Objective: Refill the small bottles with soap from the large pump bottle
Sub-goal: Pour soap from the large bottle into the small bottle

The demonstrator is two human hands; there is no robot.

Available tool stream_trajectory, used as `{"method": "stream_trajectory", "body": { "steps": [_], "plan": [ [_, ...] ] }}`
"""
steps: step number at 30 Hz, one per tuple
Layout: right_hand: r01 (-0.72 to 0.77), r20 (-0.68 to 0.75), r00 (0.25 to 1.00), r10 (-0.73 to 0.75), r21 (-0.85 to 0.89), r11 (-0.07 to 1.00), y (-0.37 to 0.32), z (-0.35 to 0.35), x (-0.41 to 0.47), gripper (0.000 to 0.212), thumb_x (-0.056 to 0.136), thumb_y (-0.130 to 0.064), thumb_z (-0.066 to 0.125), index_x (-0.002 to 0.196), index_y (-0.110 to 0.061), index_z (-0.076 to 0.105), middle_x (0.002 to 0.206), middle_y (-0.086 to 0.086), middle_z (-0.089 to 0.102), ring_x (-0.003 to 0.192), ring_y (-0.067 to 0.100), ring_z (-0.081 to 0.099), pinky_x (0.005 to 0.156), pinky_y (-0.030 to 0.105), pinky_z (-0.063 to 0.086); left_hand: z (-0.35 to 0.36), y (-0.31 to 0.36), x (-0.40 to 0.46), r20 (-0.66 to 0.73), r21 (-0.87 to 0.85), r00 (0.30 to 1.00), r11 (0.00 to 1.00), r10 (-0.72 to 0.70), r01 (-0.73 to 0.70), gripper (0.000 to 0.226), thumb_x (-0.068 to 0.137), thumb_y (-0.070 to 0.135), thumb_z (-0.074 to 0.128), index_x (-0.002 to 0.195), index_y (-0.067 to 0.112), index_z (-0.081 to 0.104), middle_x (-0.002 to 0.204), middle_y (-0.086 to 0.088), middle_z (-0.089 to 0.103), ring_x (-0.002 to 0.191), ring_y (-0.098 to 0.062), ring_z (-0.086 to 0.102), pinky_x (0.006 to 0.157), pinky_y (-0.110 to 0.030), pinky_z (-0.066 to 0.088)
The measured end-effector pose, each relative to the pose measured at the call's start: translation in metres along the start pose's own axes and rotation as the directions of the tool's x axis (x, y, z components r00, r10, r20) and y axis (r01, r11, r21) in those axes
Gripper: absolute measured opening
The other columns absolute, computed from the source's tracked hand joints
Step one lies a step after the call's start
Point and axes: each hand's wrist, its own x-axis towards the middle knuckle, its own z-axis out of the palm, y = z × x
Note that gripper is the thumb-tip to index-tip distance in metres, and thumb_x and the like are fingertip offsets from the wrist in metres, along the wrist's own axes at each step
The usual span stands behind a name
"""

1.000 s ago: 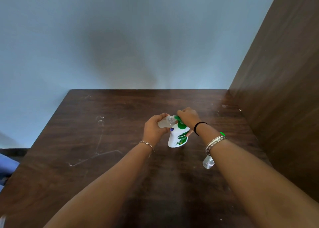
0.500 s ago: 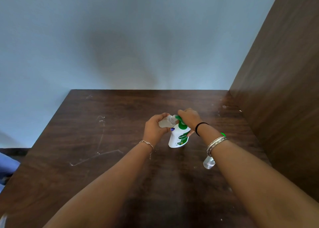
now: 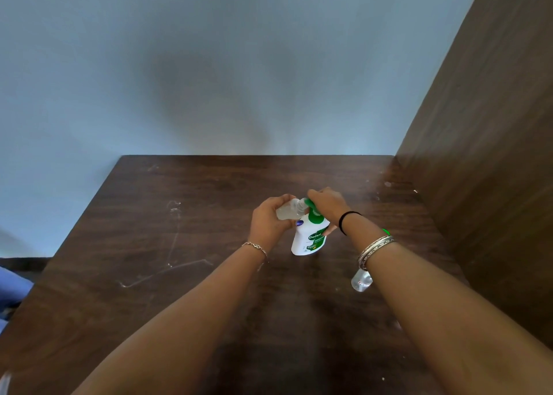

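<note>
On the dark wooden table (image 3: 185, 275), near its far right part, a white pump bottle (image 3: 309, 239) with a green label stands upright. Its green pump head (image 3: 311, 206) points left. The person's right hand (image 3: 327, 204) lies over the top of the pump, fingers bent down across it and the palm pressing on it; one fingertip shows lower down against the bottle's right side. The left hand (image 3: 269, 218) has its fingers curled round a small clear bottle (image 3: 288, 210), which is tipped on its side with its open neck held up against the pump's spout. Whether any soap is running into it I cannot tell; the spot is too small and blurred.

A second small clear bottle (image 3: 361, 281) lies on the table nearer the person, just under the right forearm and partly hidden by it. A bit of green (image 3: 386, 231) shows past the right wrist; what it is I cannot make out.

The right wrist carries a black band (image 3: 347, 218) and silver bangles (image 3: 375, 248), the left a thin chain bracelet (image 3: 254, 246). A pale blue wall (image 3: 209, 65) rises behind the table, and a brown wooden panel (image 3: 493, 125) closes its right side. Pale scratches (image 3: 173, 245) mark the tabletop on the left.
</note>
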Motion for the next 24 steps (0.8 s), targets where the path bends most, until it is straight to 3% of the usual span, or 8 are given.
{"method": "stream_trajectory", "body": {
  "steps": [3,6,8,10,12,16,21,24],
  "plan": [
    [0.027,-0.031,0.999,-0.027,0.003,1.0,0.0003,0.0021,0.0009,0.026,0.086,-0.025,0.044,0.085,-0.004,0.058,0.088,0.015,0.056,0.083,0.034,0.061,0.063,0.045,0.058,0.0027,0.0002,0.001,0.006,0.006,1.0,1.0,0.007,-0.007,0.047,0.064,0.011,0.08,0.109,0.014,0.065,0.106,-0.004,0.066,0.092,-0.012,0.057,0.081,-0.017,0.04],
    [0.11,-0.129,0.985,-0.117,-0.063,0.992,-0.0006,0.0075,0.002,0.035,0.089,-0.015,0.042,0.055,-0.009,0.047,0.06,0.007,0.045,0.077,0.028,0.049,0.061,0.028,0.044,0.0035,-0.0041,0.0011,0.008,0.042,1.0,0.999,-0.001,0.001,0.048,0.064,0.01,0.079,0.11,0.014,0.064,0.106,-0.004,0.066,0.094,-0.014,0.058,0.079,-0.015,0.039],
    [0.121,-0.135,0.982,-0.134,-0.096,0.988,-0.0026,0.0082,0.0003,0.04,0.09,-0.014,0.041,0.05,-0.014,0.042,0.057,0.005,0.042,0.081,0.026,0.047,0.062,0.028,0.038,0.0026,-0.0049,0.0011,0.006,0.047,1.0,0.999,-0.003,0.003,0.048,0.065,0.011,0.079,0.11,0.014,0.064,0.106,-0.004,0.066,0.094,-0.014,0.058,0.077,-0.013,0.037],
    [0.121,-0.098,0.987,-0.128,-0.074,0.99,-0.0021,0.0063,-0.0019,0.036,0.09,-0.017,0.041,0.054,-0.015,0.046,0.069,0.011,0.05,0.09,0.031,0.053,0.079,0.039,0.049,0.0021,-0.0051,0.002,0.001,0.048,1.0,0.999,-0.006,0.006,0.049,0.064,0.011,0.079,0.11,0.015,0.064,0.107,-0.003,0.066,0.096,-0.015,0.059,0.079,-0.013,0.038],
    [0.075,-0.049,0.996,-0.075,-0.013,0.997,-0.0008,0.0032,-0.0039,0.028,0.089,-0.021,0.041,0.064,-0.014,0.051,0.087,0.016,0.055,0.095,0.036,0.057,0.078,0.051,0.054,0.0027,-0.0035,0.0022,0.0,0.028,1.0,1.0,-0.007,0.007,0.049,0.064,0.011,0.08,0.11,0.015,0.064,0.107,-0.003,0.066,0.094,-0.012,0.058,0.08,-0.014,0.039],
    [-0.03,0.033,0.999,0.029,0.039,0.999,-0.002,-0.001,-0.0066,0.023,0.089,-0.025,0.041,0.087,-0.006,0.054,0.098,0.019,0.055,0.089,0.037,0.059,0.06,0.044,0.057,0.005,-0.0016,0.0029,0.006,0.009,1.0,1.0,-0.003,0.003,0.047,0.064,0.01,0.079,0.109,0.015,0.065,0.107,-0.003,0.066,0.092,-0.01,0.056,0.078,-0.012,0.038],
    [0.063,-0.073,0.995,-0.069,-0.081,0.995,-0.0041,0.0041,-0.001,0.025,0.091,-0.018,0.041,0.082,0.001,0.055,0.089,0.019,0.053,0.094,0.037,0.057,0.084,0.048,0.051,0.0054,-0.0056,0.0016,-0.012,0.027,1.0,1.0,-0.007,0.007,0.048,0.064,0.01,0.079,0.11,0.013,0.064,0.108,-0.004,0.066,0.093,-0.012,0.057,0.078,-0.012,0.038],
    [0.058,-0.049,0.997,-0.062,-0.078,0.995,-0.0036,0.0036,-0.0006,0.024,0.089,-0.02,0.043,0.077,-0.002,0.054,0.086,0.017,0.053,0.084,0.032,0.056,0.064,0.033,0.05,0.004,-0.0066,0.0009,-0.014,0.019,1.0,1.0,-0.014,0.014,0.048,0.065,0.011,0.079,0.111,0.013,0.064,0.109,-0.004,0.066,0.095,-0.012,0.058,0.081,-0.016,0.04]
  ]
}}
